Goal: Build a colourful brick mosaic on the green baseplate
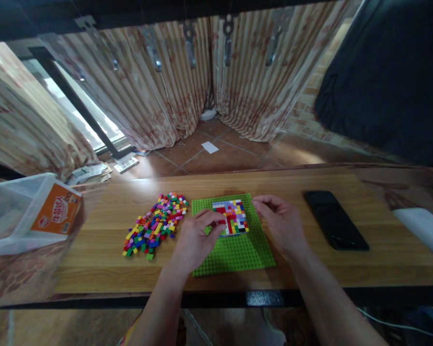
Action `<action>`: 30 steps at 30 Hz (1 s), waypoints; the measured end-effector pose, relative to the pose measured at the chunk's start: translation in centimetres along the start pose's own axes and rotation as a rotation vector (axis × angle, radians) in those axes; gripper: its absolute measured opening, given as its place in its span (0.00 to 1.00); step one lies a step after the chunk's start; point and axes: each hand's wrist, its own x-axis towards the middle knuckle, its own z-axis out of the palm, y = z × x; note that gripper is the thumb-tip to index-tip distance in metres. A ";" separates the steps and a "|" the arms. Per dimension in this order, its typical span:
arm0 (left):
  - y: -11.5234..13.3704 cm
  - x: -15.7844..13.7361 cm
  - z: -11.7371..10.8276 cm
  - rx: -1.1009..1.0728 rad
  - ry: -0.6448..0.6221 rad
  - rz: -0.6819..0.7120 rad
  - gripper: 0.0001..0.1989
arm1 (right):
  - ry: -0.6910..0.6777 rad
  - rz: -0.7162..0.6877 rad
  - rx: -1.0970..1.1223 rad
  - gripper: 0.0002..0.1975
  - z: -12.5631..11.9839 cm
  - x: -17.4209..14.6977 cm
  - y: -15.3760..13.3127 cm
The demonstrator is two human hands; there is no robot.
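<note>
On the wooden table lies a green studded baseplate (234, 257). Its upper middle carries a flat patch of small multicoloured toy bricks (240, 216), with red ones towards the left. My left hand (198, 238) reaches over the left half of the plate, thumb and forefinger pinching a small red brick (222, 222) at the patch's left side. This hand hides part of the patch and the plate. By the plate's upper right edge is my right hand (283, 223), thumb and forefinger closed together; whatever they hold, if anything, is too small to make out.
A loose heap of coloured bricks (157, 223) spreads over the wooden table (101, 259) left of the plate. A black phone (335, 221) lies to the right. Off the left end stands a clear plastic bin (18, 211) with an orange label. Curtains (159, 96) hang beyond.
</note>
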 end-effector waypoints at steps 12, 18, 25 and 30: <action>0.3 0.2 3.1 -0.001 0.017 0.069 0.16 | -0.459 -0.106 -0.277 0.10 -0.9 -2.1 -1.0; 0.9 0.3 4.2 -0.030 0.049 0.036 0.20 | -0.399 -0.074 -0.287 0.09 -1.0 -2.4 -0.5; 1.3 0.2 5.4 0.095 0.197 0.040 0.16 | -0.220 0.000 -0.346 0.10 -1.5 -2.6 -0.3; 1.6 0.0 5.4 0.169 0.199 0.003 0.14 | -0.158 0.022 -0.442 0.10 -1.3 -2.9 0.0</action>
